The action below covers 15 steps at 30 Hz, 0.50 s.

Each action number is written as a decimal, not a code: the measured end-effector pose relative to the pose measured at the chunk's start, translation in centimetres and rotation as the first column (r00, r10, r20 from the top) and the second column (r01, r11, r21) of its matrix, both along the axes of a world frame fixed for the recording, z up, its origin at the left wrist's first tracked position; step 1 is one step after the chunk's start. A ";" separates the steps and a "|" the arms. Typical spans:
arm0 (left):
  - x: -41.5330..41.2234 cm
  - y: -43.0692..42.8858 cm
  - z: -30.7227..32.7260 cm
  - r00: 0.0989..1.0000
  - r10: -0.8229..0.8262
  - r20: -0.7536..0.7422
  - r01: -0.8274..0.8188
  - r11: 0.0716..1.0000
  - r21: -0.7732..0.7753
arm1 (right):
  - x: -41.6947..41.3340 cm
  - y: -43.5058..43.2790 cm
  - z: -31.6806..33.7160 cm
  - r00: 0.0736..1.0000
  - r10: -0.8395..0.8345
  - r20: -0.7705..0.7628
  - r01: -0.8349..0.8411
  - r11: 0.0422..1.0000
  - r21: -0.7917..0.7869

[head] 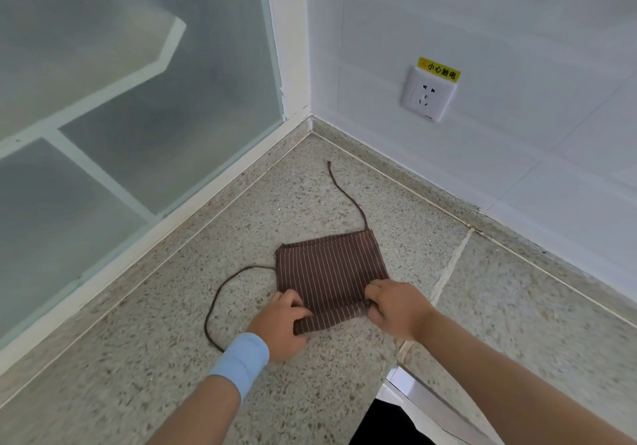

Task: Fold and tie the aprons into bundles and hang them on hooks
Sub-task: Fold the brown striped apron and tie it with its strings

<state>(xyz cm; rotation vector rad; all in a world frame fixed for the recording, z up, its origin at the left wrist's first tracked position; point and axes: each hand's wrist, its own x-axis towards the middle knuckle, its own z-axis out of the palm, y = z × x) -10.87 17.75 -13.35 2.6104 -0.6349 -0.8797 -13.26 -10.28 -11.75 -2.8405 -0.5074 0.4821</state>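
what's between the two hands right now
In the head view, the rolled near edge of the striped apron spans the gap; the left hand and right hand each grip one end.

Folded brown striped apron [329,270], near edge rolled

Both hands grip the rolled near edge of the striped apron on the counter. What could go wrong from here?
1. The dark tie string looping left runs under the wrist of the left hand; it may get pinned or dragged, skewing the brown pinstriped cloth apron.
2. The other tie string lies stretched far from both hands and could be awkward to reach for tying.
3. The right hand pinches only the roll's end, so the middle may loosen.
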 end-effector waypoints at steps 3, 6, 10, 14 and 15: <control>1.3 0.2 0.7 0.999 0.040 -0.025 -0.039 0.998 0.046 | 0.7 -0.8 0.5 0.996 -0.084 -0.024 0.087 0.987 0.132; 3.1 0.5 1.3 0.966 0.207 -0.157 -0.205 0.978 0.029 | 2.2 -1.1 0.7 0.987 -0.127 -0.099 0.141 0.978 0.152; 6.3 0.1 2.7 0.901 0.359 -0.244 -0.362 0.932 0.036 | 5.3 -1.2 0.0 0.974 -0.216 -0.066 0.222 0.971 0.087; 8.7 0.3 1.9 0.857 0.481 -0.186 -0.489 0.872 -0.002 | 8.7 -0.5 -0.7 0.953 -0.288 -0.095 0.286 0.958 -0.034; 9.0 0.2 1.3 0.843 0.511 -0.168 -0.519 0.855 -0.006 | 9.5 -0.3 -0.8 0.953 -0.288 -0.094 0.281 0.957 -0.078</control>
